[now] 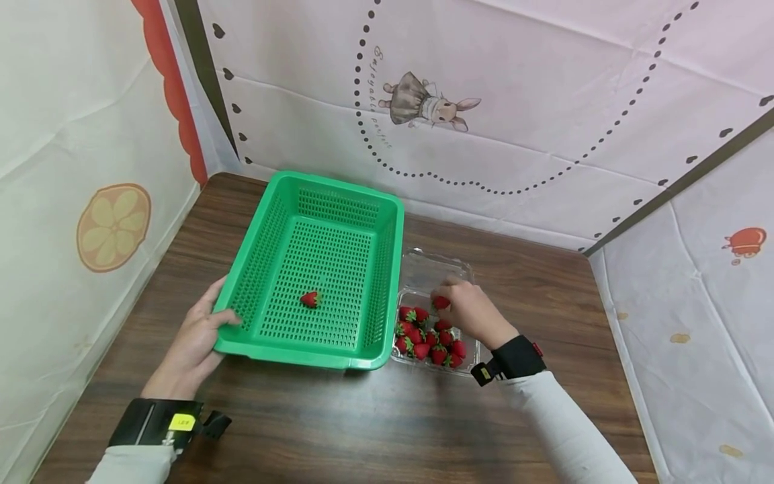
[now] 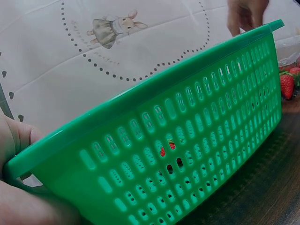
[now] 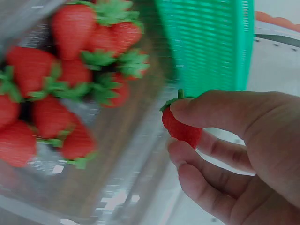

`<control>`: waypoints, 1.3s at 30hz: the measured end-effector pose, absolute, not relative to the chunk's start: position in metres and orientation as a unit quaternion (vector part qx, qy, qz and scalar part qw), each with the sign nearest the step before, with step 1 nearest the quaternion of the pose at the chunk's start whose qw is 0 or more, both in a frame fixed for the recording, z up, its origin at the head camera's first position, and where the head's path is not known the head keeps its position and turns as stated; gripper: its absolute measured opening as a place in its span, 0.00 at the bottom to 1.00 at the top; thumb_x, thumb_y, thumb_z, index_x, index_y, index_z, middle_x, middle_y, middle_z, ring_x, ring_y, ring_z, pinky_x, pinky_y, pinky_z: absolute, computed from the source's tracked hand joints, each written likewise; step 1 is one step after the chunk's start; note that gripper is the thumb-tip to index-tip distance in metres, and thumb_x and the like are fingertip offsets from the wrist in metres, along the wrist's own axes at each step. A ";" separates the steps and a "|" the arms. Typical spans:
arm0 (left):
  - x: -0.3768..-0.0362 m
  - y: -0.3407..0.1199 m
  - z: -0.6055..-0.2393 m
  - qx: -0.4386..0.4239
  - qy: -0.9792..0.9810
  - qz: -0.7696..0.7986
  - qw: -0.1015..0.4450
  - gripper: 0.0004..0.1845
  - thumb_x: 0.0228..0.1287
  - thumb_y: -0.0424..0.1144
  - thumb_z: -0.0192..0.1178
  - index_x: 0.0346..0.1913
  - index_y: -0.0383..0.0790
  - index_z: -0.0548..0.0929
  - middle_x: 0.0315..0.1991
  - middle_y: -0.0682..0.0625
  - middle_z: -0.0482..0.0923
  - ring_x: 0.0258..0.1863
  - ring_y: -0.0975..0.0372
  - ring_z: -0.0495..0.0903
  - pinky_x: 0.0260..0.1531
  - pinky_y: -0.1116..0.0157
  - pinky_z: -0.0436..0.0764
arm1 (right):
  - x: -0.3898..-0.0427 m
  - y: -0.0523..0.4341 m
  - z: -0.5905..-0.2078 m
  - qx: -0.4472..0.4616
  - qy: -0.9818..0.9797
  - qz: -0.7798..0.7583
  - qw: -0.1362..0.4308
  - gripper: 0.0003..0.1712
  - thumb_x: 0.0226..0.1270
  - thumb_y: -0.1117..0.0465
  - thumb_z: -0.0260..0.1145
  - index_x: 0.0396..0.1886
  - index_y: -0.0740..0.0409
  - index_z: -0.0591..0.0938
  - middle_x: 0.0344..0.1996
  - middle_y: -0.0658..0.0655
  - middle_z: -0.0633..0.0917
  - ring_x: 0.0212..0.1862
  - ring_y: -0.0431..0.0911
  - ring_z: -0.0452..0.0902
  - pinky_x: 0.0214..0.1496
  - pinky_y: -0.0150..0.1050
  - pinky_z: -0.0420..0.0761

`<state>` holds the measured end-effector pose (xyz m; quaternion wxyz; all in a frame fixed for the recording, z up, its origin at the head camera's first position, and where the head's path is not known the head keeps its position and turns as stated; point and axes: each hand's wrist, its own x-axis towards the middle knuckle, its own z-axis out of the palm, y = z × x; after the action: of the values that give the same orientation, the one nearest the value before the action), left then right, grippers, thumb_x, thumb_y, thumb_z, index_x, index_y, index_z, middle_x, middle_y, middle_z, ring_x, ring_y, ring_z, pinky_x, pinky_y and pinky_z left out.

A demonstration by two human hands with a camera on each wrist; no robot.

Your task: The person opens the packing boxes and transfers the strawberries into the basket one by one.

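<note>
The wood-grained worktop (image 1: 363,430) is carrying a green basket (image 1: 329,249), rectangular and slotted, and, to its right, an open clear plastic box (image 1: 474,363). My left hand (image 1: 195,339) is gripping the basket's left rim near the corner; a sharp tug could be upsetting it. My right hand (image 1: 474,310) is pinching a tapering, pitted strawberry (image 3: 180,124) at the box's far side: loose fingers might be dropping it, tight ones denting it. Another strawberry (image 1: 310,299) is lying inside the basket.

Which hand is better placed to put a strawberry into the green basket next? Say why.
Probably the right hand: it pinches a strawberry near the green basket, while the left hand is occupied gripping that basket.
</note>
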<state>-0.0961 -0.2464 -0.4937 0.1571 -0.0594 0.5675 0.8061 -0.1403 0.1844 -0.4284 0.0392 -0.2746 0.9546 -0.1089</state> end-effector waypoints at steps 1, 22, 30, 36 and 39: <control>-0.096 -0.247 -0.493 -0.060 0.567 0.806 0.157 0.46 0.60 0.18 0.43 0.76 0.61 0.49 0.79 0.48 0.39 0.75 0.48 0.43 0.50 0.71 0.76 | -0.142 0.182 -0.424 -0.274 0.956 -0.106 0.029 0.10 0.56 0.65 0.72 0.39 0.56 0.86 0.38 0.56 0.83 0.37 0.47 0.81 0.35 0.39 0.80; -0.101 -0.251 -0.491 -0.035 0.594 0.782 0.186 0.49 0.57 0.19 0.41 0.77 0.61 0.42 0.79 0.46 0.35 0.76 0.46 0.40 0.53 0.72 0.72 | -0.169 0.107 -0.374 -0.343 0.922 -0.175 0.047 0.08 0.63 0.62 0.67 0.41 0.54 0.87 0.40 0.51 0.86 0.41 0.41 0.79 0.36 0.32 0.76; -0.103 -0.254 -0.489 -0.023 0.607 0.768 0.202 0.51 0.56 0.19 0.41 0.77 0.62 0.39 0.79 0.46 0.31 0.76 0.47 0.38 0.60 0.66 0.66 | -0.174 0.081 -0.371 -0.343 0.925 -0.131 0.099 0.10 0.63 0.60 0.67 0.43 0.53 0.86 0.41 0.50 0.84 0.43 0.44 0.76 0.38 0.34 0.73; -0.103 -0.252 -0.490 -0.026 0.612 0.766 0.195 0.51 0.54 0.18 0.42 0.77 0.62 0.40 0.79 0.46 0.32 0.76 0.47 0.39 0.59 0.66 0.67 | -0.183 0.063 -0.378 -0.383 0.908 -0.119 0.118 0.03 0.62 0.61 0.67 0.35 0.53 0.85 0.35 0.50 0.85 0.35 0.41 0.73 0.39 0.34 0.71; -0.103 -0.252 -0.490 -0.029 0.613 0.765 0.194 0.52 0.54 0.18 0.41 0.77 0.62 0.40 0.79 0.46 0.32 0.76 0.47 0.39 0.60 0.65 0.66 | -0.188 0.053 -0.384 -0.397 0.903 -0.109 0.122 0.01 0.61 0.62 0.68 0.32 0.52 0.84 0.32 0.49 0.84 0.32 0.39 0.69 0.37 0.32 0.67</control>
<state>-0.1030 -0.2519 -0.4897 0.1943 -0.0295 0.6132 0.7651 -0.1879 0.0525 -0.3841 0.1218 -0.3966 0.9034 -0.1086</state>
